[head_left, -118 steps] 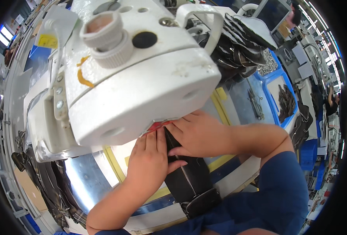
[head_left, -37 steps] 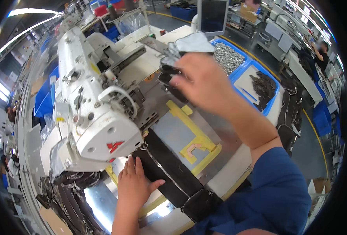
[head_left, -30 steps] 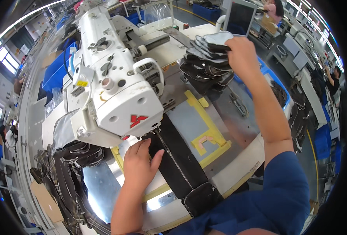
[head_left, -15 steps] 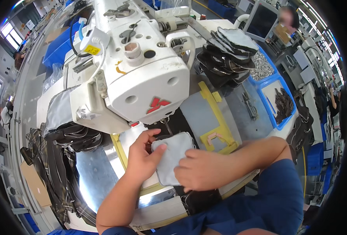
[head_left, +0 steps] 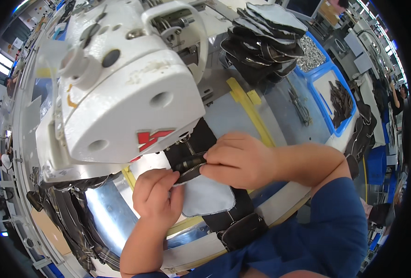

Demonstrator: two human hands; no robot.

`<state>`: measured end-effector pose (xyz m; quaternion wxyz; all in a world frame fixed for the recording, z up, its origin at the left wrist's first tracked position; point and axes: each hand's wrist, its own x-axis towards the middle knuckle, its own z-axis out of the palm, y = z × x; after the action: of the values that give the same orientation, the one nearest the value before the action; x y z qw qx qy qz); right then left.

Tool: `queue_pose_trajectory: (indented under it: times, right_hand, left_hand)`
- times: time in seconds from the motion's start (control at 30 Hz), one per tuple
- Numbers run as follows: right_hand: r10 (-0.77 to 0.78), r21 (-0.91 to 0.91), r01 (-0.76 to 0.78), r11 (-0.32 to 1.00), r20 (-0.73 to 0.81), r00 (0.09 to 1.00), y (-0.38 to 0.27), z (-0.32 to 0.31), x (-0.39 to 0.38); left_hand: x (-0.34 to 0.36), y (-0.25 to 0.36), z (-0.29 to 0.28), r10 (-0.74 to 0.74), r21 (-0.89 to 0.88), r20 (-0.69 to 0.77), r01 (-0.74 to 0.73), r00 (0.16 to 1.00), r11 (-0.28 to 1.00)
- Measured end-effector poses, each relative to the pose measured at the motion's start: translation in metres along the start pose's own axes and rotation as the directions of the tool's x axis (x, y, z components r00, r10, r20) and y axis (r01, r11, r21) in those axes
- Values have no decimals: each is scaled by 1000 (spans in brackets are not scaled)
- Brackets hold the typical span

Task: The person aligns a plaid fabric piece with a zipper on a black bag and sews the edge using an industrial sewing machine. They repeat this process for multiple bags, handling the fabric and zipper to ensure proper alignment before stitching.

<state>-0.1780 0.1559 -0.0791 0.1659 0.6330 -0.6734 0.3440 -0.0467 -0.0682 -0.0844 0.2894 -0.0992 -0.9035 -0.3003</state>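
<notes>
Both hands grip a zippered fabric pouch piece (head_left: 208,196) in front of the sewing machine head (head_left: 136,111). Its smooth light grey side hangs toward me, and a dark edge with a metal zipper (head_left: 190,172) runs across its top. My left hand (head_left: 157,197) pinches the left end of that edge between thumb and fingers. At the other end, my right hand (head_left: 238,161) pinches it the same way. Beneath lies a dark fabric strip (head_left: 200,137) with another zipper, running under the machine head. A small black zippered pouch (head_left: 244,231) rests near my body.
Back right holds a stack of similar pouch pieces (head_left: 263,41). Beside it are a blue tray (head_left: 313,83) with metal parts and dark scraps, and thread snips (head_left: 299,107). Yellow tape (head_left: 247,107) edges the work plate. Dark garments (head_left: 71,222) hang at the left.
My right hand has moved up to the piece's top edge. The piece is tipped so its zipper edge now shows. The view has shifted closer to the machine head.
</notes>
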Motion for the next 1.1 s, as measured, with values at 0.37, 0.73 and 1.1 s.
queue_pose_trajectory:
  times: [0.37,0.73,1.1]
  right_hand:
    - [218,290,-229,929,69,974,-7,7,-3]
    - [234,343,-248,906,82,969,-7,13,-5]
    - [432,528,-514,676,281,857,-5,8,1]
  left_hand:
    - [0,7,1,-98,-223,131,125,987,967]
    - [1,11,4,-187,-329,197,245,962,912]
    - [2,15,3,-321,-296,235,382,917,875]
